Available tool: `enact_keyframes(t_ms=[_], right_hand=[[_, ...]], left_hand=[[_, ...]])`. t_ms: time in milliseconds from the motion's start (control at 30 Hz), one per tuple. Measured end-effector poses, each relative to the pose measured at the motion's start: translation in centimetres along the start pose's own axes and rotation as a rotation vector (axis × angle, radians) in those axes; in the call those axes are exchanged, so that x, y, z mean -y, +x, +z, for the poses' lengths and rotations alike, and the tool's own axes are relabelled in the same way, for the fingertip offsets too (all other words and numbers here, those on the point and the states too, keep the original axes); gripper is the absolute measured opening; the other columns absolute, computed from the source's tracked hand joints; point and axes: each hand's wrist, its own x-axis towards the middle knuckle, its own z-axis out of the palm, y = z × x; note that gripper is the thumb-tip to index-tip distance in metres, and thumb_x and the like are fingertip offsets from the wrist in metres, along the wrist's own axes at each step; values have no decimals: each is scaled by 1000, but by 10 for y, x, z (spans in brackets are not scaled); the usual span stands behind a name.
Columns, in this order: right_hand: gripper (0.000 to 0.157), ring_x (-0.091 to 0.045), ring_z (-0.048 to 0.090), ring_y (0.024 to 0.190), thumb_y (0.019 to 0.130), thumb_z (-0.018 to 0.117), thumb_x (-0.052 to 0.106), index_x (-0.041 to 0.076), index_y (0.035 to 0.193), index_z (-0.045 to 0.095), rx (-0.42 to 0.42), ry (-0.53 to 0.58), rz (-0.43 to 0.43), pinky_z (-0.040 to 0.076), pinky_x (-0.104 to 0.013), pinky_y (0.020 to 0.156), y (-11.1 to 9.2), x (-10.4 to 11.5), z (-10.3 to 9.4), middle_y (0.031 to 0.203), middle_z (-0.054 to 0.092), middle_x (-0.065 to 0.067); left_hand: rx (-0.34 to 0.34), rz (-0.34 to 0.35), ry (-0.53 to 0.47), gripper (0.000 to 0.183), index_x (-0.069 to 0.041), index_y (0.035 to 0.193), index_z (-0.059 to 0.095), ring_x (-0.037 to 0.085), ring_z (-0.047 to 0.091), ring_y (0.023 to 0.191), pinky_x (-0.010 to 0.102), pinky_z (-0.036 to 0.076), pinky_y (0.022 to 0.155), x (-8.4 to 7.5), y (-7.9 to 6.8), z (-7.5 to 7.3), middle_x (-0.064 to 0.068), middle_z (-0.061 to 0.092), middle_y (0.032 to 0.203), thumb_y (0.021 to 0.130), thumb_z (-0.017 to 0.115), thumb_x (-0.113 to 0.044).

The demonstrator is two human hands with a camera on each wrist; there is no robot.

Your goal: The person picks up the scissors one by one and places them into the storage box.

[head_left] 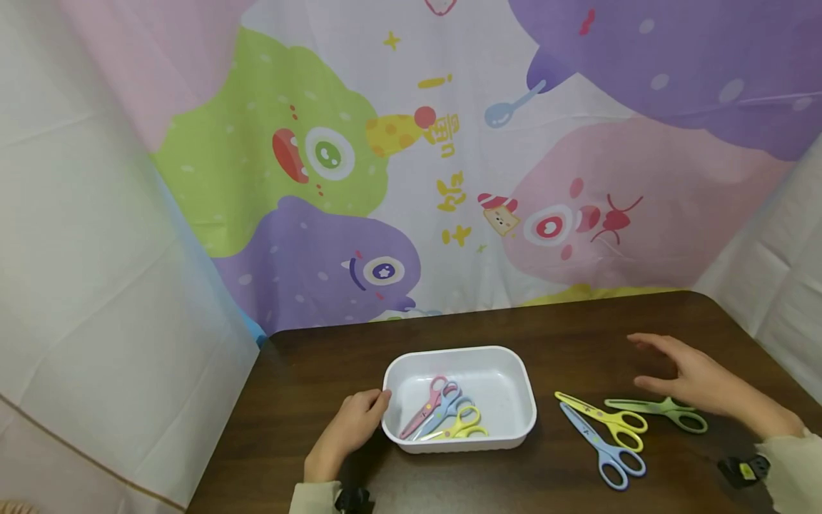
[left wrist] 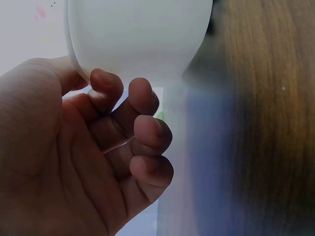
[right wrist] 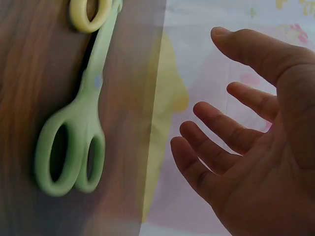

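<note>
My left hand (head_left: 354, 422) pinches the left rim of a white plastic tray (head_left: 523, 378), thumb at the rim and curled fingertips (left wrist: 142, 96) against its outer wall. Inside the tray, pink scissors (head_left: 422, 416), blue scissors (head_left: 443, 407) and yellow scissors (head_left: 457, 428) lie bunched at the left. My right hand (head_left: 696, 378) hovers at the right with fingers spread and nothing in them, just beyond green scissors (head_left: 648, 407) on the table. In the right wrist view those green scissors (right wrist: 81, 118) show their handles, apart from the loosely bent fingers (right wrist: 221, 128).
Another pair of yellow scissors (head_left: 597, 412) and another blue pair (head_left: 594, 435) lie to the right of the tray, their tips close together. They rest on a dark wooden table (head_left: 308, 364). A cartoon-printed curtain (head_left: 449, 271) hangs behind its far edge.
</note>
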Motion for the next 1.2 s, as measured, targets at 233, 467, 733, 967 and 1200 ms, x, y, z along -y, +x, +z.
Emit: enact_keyframes(t_ms=[233, 467, 733, 967, 1200], right_hand=[[72, -52, 57, 116, 88, 83, 27, 2, 146, 47, -36, -2, 55, 53, -38, 77, -17, -19, -3, 132, 60, -28], [74, -45, 63, 109, 87, 84, 27, -2, 144, 47, -56, -4, 90, 55, -36, 72, -30, -29, 1, 131, 60, -32], [69, 22, 40, 103, 89, 82, 28, -2, 143, 50, -49, 29, 101, 51, -25, 68, -42, -38, 8, 132, 61, -31], [59, 26, 37, 104, 88, 83, 22, -2, 135, 57, -61, 41, 76, 51, -22, 70, -49, -46, 13, 129, 63, -29], [48, 24, 43, 103, 88, 82, 19, 2, 129, 63, -29, 58, 97, 51, -20, 72, -55, -52, 18, 126, 66, -23]], left_hand=[[-5, -16, -7, 39, -7, 79, 61, 12, 46, 66, 28, 40, 62, -1, -1, -1, -3, 48, 68, 108, 49, -31], [-21, -18, -7, 39, -11, 74, 56, 10, 43, 63, 26, 37, 59, 0, 0, 0, -5, 44, 65, 108, 50, -29], [-20, -18, -8, 39, -12, 74, 56, 10, 43, 63, 26, 37, 59, 0, 0, 1, -5, 43, 65, 108, 50, -30], [-14, -19, -9, 39, -11, 74, 56, 10, 43, 62, 26, 37, 59, 0, 0, 1, -5, 43, 65, 108, 50, -29], [5, -18, -8, 38, -8, 80, 62, 12, 47, 66, 28, 40, 62, -1, 0, 0, -3, 48, 68, 108, 49, -30]])
